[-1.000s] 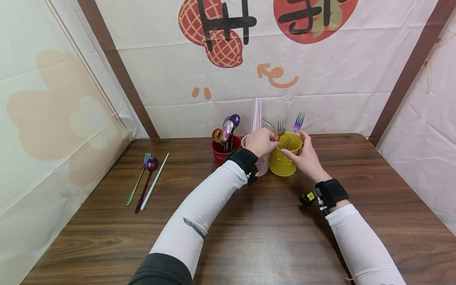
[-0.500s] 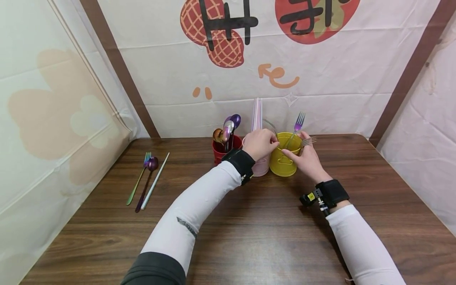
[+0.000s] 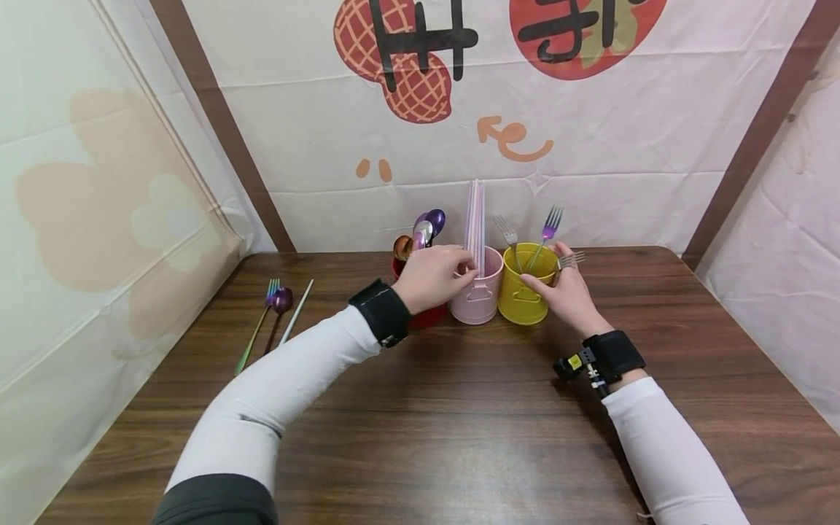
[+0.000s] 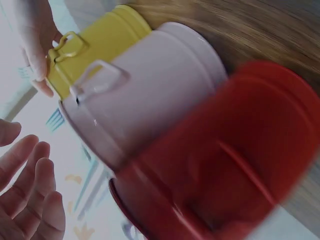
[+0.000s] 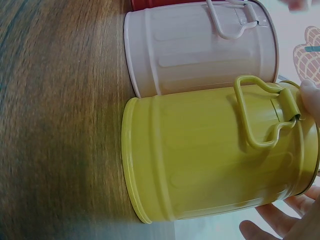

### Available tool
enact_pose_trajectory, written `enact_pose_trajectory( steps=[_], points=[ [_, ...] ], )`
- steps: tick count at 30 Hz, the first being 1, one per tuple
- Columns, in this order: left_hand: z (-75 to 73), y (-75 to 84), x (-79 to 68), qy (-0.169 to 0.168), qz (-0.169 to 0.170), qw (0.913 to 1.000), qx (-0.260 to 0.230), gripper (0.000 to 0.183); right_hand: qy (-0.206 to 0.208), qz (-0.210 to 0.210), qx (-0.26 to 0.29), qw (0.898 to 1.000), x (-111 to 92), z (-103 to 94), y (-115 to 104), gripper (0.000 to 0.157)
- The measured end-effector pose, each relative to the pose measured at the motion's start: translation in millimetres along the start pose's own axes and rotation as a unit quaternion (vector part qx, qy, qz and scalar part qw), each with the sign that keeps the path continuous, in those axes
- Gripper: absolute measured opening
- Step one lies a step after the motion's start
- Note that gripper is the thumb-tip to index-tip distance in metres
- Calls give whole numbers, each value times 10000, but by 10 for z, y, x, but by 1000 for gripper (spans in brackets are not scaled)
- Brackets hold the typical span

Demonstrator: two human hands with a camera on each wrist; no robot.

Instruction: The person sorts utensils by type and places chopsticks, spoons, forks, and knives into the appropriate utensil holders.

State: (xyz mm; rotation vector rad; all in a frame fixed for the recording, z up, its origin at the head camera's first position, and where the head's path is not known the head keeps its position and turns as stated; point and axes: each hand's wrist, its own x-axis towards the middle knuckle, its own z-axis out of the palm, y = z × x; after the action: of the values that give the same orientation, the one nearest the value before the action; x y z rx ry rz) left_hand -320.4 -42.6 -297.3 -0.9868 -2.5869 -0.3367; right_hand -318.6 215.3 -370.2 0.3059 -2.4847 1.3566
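My right hand (image 3: 572, 293) grips the rim of the yellow bucket (image 3: 523, 308), thumb in front and fingers round the far right side. A silver fork (image 3: 507, 230) and a purple-headed fork (image 3: 552, 222) lean inside it, tines up; another fork's tines (image 3: 571, 259) show at the right hand. Nothing is in my left hand (image 3: 429, 277), which hovers above the red bucket (image 3: 430, 319) with loosely bent fingers (image 4: 42, 185), partly covering its spoons (image 3: 434, 218). Between them stands the pink bucket (image 3: 474, 310), holding pale striped sticks (image 3: 475, 215).
At the left of the wooden table (image 3: 459, 437) lie a green-handled fork (image 3: 254, 339), a purple spoon (image 3: 282, 300) and pale chopsticks (image 3: 298, 313), partly covered by my left sleeve. A printed cloth (image 3: 308, 109) hangs close behind the buckets.
My left hand has moved left from beside the yellow bucket to over the red one. The silver fork now tilts left, and another fork's tines have come to the right. My right hand stays put.
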Motion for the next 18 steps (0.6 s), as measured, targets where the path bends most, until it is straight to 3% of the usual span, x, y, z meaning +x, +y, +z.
enact_pose_trajectory(
  steps=[3,6,13,18],
  points=[
    [-87,-140,-164,128,16,9999,97,14,-15,32,31,10000,-6,-6,-8,82],
    [-151,-289,-327,212,-205,9996,54,16,40,5,11,10000,1,-6,5,83],
    [-248,-688,-722,317,-1163,9924,-235,21,9,-10,-3,10000,-5,-4,10,82],
    [-357,-1076,-989,236,-1958,9799,-296,26,-5,-52,47,10000,-4,-7,-3,81]
  ],
)
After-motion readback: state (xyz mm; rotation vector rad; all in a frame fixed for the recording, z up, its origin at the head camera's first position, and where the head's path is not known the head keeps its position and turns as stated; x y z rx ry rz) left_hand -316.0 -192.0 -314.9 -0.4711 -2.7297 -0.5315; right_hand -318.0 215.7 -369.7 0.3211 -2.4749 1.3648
